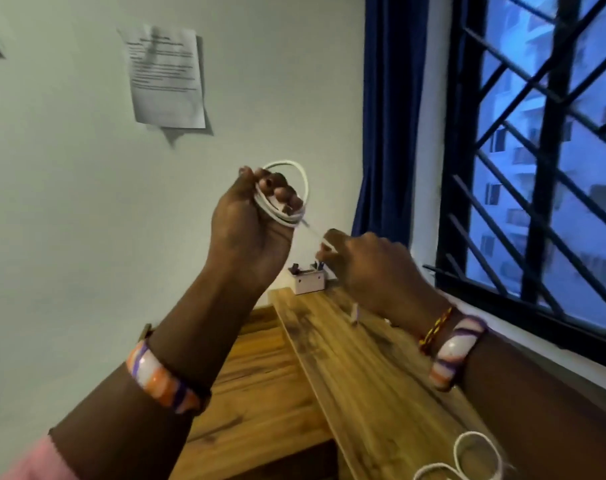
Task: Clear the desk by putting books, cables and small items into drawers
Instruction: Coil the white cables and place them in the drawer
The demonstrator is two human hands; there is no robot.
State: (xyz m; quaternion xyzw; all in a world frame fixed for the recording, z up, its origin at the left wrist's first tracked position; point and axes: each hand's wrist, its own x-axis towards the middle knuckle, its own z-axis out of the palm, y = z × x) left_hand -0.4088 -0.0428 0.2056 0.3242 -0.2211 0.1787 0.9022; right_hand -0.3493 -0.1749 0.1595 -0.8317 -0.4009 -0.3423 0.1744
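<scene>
The left hand [249, 223] is raised in front of the pale wall, its grip closed around a coiled white cable [296, 188]; several loops are gathered under the curled fingers, and one larger loop stands out above and to the right of the knuckles. From the bottom of that coil a straight run of the cable slants down to the right hand [367, 268], which sits lower and just to the right of the left grip. The right grip pinches this loose stretch between thumb and fingertips, so the line is taut between the two hands.

Below both grips lies the wooden surface [370, 375], running along the barred window [544, 168]. Just beneath the right grip, at the far end of the surface against the wall, stands a small white box [308, 280] with dark bits on top; what it is cannot be told. Near the lower right edge, well below the right wrist, another white cord [467, 455] lies looped on the surface. Each wrist carries an orange, white and purple bangle [159, 379]. A printed sheet [166, 76] is stuck to the wall above the left grip, and a blue curtain [388, 109] hangs beside the window.
</scene>
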